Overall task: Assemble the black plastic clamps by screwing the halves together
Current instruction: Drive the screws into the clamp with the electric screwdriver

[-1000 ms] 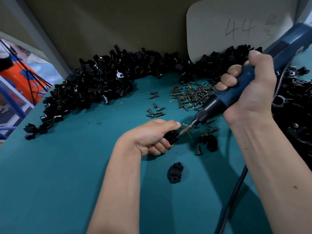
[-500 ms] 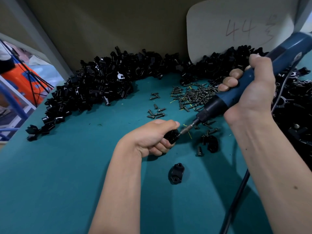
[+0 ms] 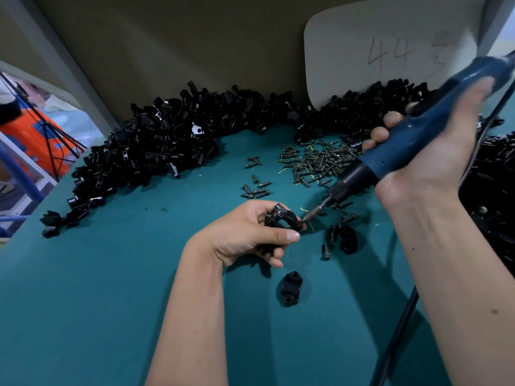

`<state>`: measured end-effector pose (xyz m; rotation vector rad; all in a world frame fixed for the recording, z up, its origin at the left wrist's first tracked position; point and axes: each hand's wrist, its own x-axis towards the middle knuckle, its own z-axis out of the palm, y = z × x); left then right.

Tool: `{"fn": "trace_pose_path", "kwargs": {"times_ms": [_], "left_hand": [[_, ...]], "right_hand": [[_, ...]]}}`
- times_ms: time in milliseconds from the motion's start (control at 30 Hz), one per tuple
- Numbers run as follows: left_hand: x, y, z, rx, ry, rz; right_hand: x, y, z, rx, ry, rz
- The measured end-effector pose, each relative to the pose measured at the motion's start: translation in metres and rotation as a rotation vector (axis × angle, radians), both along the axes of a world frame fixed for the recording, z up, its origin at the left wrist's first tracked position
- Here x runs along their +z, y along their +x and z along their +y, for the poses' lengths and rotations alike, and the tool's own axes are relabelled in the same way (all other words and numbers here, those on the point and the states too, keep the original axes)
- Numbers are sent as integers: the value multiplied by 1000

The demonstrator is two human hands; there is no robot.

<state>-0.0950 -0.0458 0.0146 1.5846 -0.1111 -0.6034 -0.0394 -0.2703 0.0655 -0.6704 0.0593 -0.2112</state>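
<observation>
Two bare forearms reach forward over a teal, matte table top (image 3: 83, 302). Nearest, a thick black cable (image 3: 395, 338) runs along the surface under the right arm. Just beyond, between the arms, a loose clamp half (image 3: 289, 287) lies flat: glossy black plastic, oval, with a round hole at each end.

Past it, the left hand (image 3: 250, 235) grips a black clamp (image 3: 284, 218), thumb stretched along its near side and the other fingers curled round it from beneath; the part shows a curved saddle shape with shiny edges. The bare metal bit of the electric screwdriver (image 3: 412, 146) meets the clamp's right end. The right hand (image 3: 434, 151) holds the tool's smooth blue barrel, fingers wrapped round it and fingertips showing on the far side; its upper part is blurred. The tool's collar is black and ribbed.

Right of the held clamp, another black piece (image 3: 348, 240) rests on the table with a single screw (image 3: 325, 250) just beside it. Farther on lies a scatter of dull metal screws (image 3: 315, 160) with thin yellow slivers among them. Behind, a long heap of black clamp parts (image 3: 156, 146) banks against the beige back wall, and a pale rounded board (image 3: 376, 45) with handwritten "44" stands in it.
</observation>
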Motion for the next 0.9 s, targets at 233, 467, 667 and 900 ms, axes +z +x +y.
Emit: {"fn": "trace_pose_path", "kwargs": {"times_ms": [233, 467, 667, 900], "left_hand": [[-3, 0, 3, 16, -15, -4], [-2, 1, 13, 85, -14, 16], [-2, -3, 20, 57, -19, 38], [1, -3, 19, 65, -26, 59]], "right_hand": [[-4, 7, -11, 178, 205, 61], [-9, 5, -12, 328, 383, 15], [-13, 3, -10, 487, 345, -70], [-10, 6, -11, 463, 471, -91]]}}
